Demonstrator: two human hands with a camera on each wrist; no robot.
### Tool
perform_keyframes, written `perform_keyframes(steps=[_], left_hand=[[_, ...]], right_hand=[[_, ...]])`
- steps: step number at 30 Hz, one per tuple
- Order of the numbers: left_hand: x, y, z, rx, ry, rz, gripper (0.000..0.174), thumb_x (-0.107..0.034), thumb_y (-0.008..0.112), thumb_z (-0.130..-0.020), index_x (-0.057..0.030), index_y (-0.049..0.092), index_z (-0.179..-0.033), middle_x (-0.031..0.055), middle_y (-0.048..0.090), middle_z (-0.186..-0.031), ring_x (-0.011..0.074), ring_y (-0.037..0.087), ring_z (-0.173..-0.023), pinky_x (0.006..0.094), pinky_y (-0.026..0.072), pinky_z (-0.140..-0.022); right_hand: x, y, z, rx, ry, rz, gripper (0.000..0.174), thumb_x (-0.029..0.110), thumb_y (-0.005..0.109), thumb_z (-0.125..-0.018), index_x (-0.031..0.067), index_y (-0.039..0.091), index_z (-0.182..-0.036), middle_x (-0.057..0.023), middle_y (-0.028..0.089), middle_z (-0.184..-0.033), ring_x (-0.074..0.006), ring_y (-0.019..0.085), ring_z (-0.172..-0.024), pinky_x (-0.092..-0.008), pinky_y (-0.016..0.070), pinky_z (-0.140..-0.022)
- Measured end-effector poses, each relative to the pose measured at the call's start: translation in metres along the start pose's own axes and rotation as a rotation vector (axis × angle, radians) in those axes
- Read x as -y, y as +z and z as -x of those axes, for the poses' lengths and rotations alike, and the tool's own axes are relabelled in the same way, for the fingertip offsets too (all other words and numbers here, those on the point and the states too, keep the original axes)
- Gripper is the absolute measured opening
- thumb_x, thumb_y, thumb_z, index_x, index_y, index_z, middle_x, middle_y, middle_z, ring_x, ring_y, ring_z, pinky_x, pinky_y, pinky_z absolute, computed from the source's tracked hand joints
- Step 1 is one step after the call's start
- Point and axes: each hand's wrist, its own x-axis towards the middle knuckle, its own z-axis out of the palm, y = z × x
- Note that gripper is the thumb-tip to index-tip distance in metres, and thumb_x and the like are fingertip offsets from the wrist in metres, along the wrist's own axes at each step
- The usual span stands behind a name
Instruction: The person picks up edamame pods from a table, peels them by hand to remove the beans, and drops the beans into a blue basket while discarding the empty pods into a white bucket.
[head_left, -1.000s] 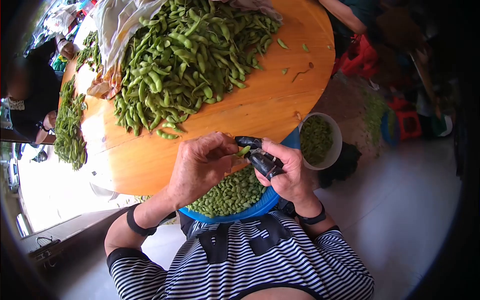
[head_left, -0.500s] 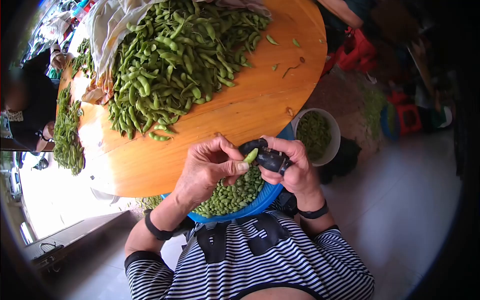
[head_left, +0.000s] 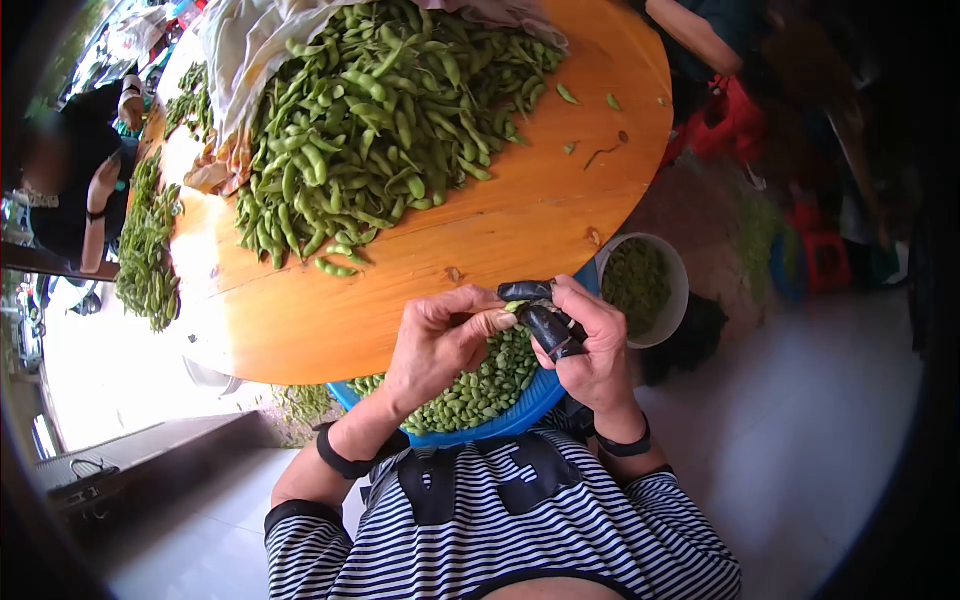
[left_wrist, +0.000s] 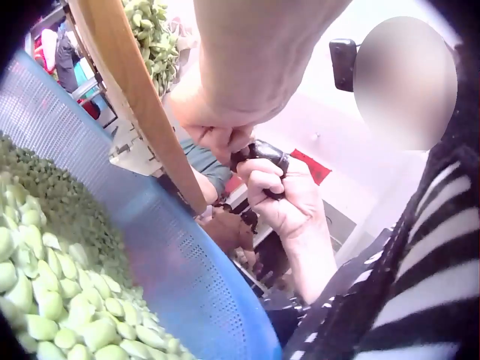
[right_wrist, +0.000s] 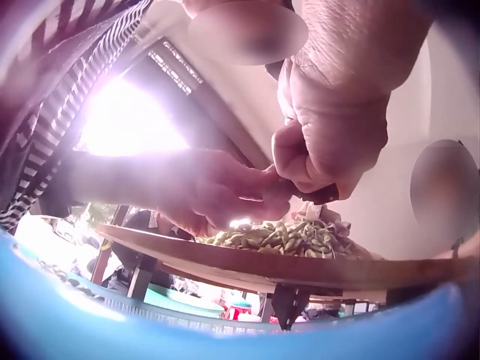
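Okay, on my feed the left hand [head_left: 445, 338] pinches an edamame pod [head_left: 513, 307], and the right hand [head_left: 592, 348] pinches it too with black finger caps [head_left: 548, 332]. It's up by the far side of the blue basket [head_left: 530, 409].

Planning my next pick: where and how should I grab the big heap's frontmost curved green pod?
Probably pinch the curved green pod across its middle, the left hand, once free, coming from above and your side: its slim length lies left to right, with bare orange wooden tabletop before it and the heap of green pods behind.
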Motion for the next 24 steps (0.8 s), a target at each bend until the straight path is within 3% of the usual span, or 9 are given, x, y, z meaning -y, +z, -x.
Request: perform_keyframes(steps=[2, 4, 8, 10, 11, 15, 17, 22, 24], left_hand=[[-0.006, -0.004, -0.003, 0.025, -0.085, 0.068, 0.014, -0.014, 0.072, -0.088, -0.0019, 0.067, -0.088, -0.0035, 0.054, -0.062, 0.0035, 0.047, -0.049, 0.02, 0.0357, -0.044], [-0.005, -0.006, -0.004, 0.079, -0.108, 0.139, 0.015, -0.014, 0.073, -0.086, -0.0018, 0.066, -0.082, 0.0002, 0.058, -0.063, 0.0058, 0.049, -0.047, 0.0205, 0.0337, -0.041], [-0.003, -0.004, -0.004, 0.091, -0.06, 0.051, 0.015, -0.013, 0.071, -0.088, -0.0026, 0.064, -0.08, -0.0021, 0.057, -0.062, 0.0043, 0.049, -0.048, 0.0196, 0.0359, -0.042], [-0.002, -0.002, -0.004, 0.029, -0.007, 0.022, 0.018, -0.016, 0.069, -0.091, -0.0035, 0.063, -0.079, -0.0024, 0.056, -0.061, 0.0046, 0.049, -0.047, 0.0195, 0.0357, -0.042], [0.0, -0.002, -0.005, 0.03, -0.011, 0.023, 0.018, -0.016, 0.069, -0.091, -0.0035, 0.063, -0.079, -0.0024, 0.056, -0.061, 0.0046, 0.049, -0.047, 0.0195, 0.0357, -0.042], [-0.003, -0.007, -0.007, 0.047, -0.146, 0.077, 0.025, -0.024, 0.06, -0.097, -0.0032, 0.062, -0.083, -0.001, 0.057, -0.061, 0.0049, 0.05, -0.047, 0.02, 0.0363, -0.043], [-0.008, -0.007, -0.007, 0.075, -0.198, 0.047, 0.027, -0.026, 0.057, -0.099, -0.003, 0.062, -0.086, -0.0002, 0.057, -0.06, 0.0051, 0.05, -0.046, 0.0203, 0.0367, -0.043], [0.001, -0.005, -0.008, 0.15, -0.022, -0.012, 0.027, -0.025, 0.054, -0.101, 0.0007, 0.06, -0.099, 0.0025, 0.061, -0.068, 0.0066, 0.054, -0.057, 0.0209, 0.0435, -0.053], [-0.002, 0.004, -0.004, 0.106, -0.049, -0.024, 0.027, -0.024, 0.053, -0.101, 0.0013, 0.06, -0.1, 0.0027, 0.061, -0.07, 0.0069, 0.055, -0.059, 0.0209, 0.0443, -0.055]], right_hand=[[0.003, -0.001, -0.001, 0.021, -0.013, -0.003, 0.023, -0.006, 0.057, -0.072, -0.0051, 0.058, -0.095, -0.0094, 0.049, -0.078, -0.0187, 0.052, -0.065, -0.0271, 0.0421, -0.057], [0.005, -0.002, -0.002, 0.074, 0.269, -0.391, 0.021, -0.006, 0.057, -0.073, -0.0051, 0.058, -0.094, -0.0087, 0.05, -0.078, -0.0174, 0.053, -0.066, -0.0269, 0.0426, -0.057], [0.002, 0.004, -0.002, 0.075, 0.251, -0.216, 0.022, -0.007, 0.056, -0.071, -0.0053, 0.057, -0.093, -0.0104, 0.049, -0.078, -0.0214, 0.054, -0.067, -0.0288, 0.0443, -0.059], [-0.009, 0.012, 0.0, -0.064, -0.079, 0.13, 0.025, -0.007, 0.053, -0.069, -0.0058, 0.056, -0.094, -0.0128, 0.049, -0.079, -0.0272, 0.053, -0.067, -0.0317, 0.0454, -0.061], [-0.007, 0.013, 0.001, -0.057, -0.071, 0.133, 0.029, -0.007, 0.052, -0.067, -0.0058, 0.055, -0.096, -0.0152, 0.048, -0.079, -0.0317, 0.052, -0.068, -0.0336, 0.0458, -0.063], [-0.009, 0.013, 0.001, -0.042, 0.007, 0.126, 0.029, -0.006, 0.054, -0.067, -0.0054, 0.055, -0.096, -0.0153, 0.048, -0.081, -0.0319, 0.052, -0.068, -0.0349, 0.0456, -0.063], [-0.001, 0.014, -0.001, -0.118, -0.176, 0.325, 0.032, -0.008, 0.055, -0.066, -0.0045, 0.057, -0.098, -0.0153, 0.048, -0.082, -0.0329, 0.053, -0.069, -0.0364, 0.0452, -0.063], [-0.007, 0.016, 0.002, -0.153, -0.232, 0.402, 0.039, -0.007, 0.06, -0.064, -0.0039, 0.058, -0.102, -0.0152, 0.047, -0.085, -0.0337, 0.054, -0.072, -0.0388, 0.0455, -0.063], [-0.007, 0.019, 0.004, -0.166, -0.239, 0.419, 0.041, -0.007, 0.062, -0.064, -0.0041, 0.057, -0.104, -0.0153, 0.047, -0.086, -0.034, 0.054, -0.072, -0.0394, 0.0458, -0.063]])
